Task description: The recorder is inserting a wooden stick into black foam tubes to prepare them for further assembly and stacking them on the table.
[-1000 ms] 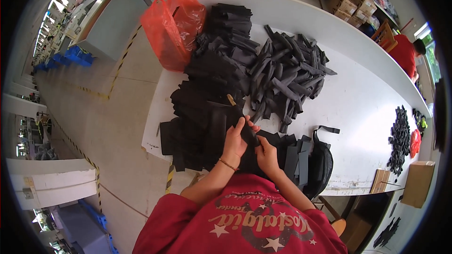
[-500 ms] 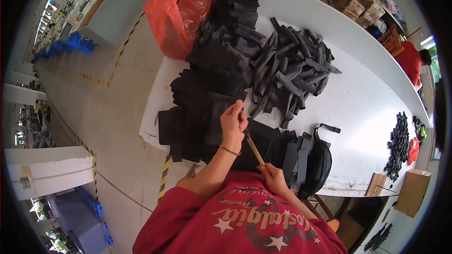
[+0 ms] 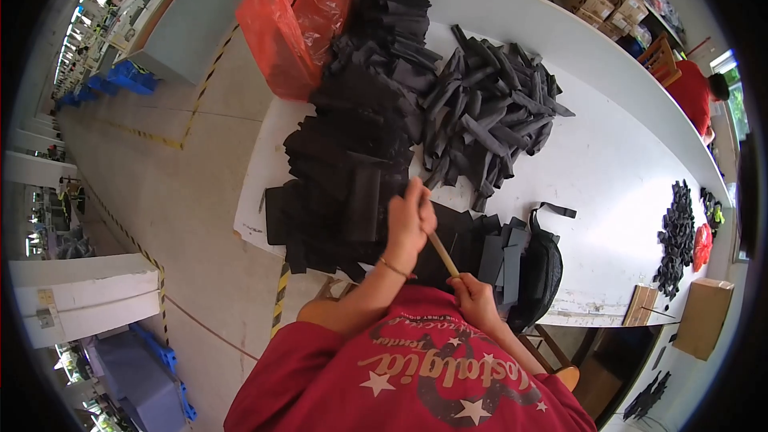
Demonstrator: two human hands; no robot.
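The step in hand seems to be working the pale stick [image 3: 443,254], gripped by the right hand [image 3: 476,298] and pointing toward eleven o'clock, where the left hand's [image 3: 411,226] blurred hold I cannot tell; the next move likely calls for steadiness.

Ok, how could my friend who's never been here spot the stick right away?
Find the big white table, then the red shirt at its near edge. The stick slants from the left hand down to the right hand. It is thin and tan, unlike the black pieces on the table.
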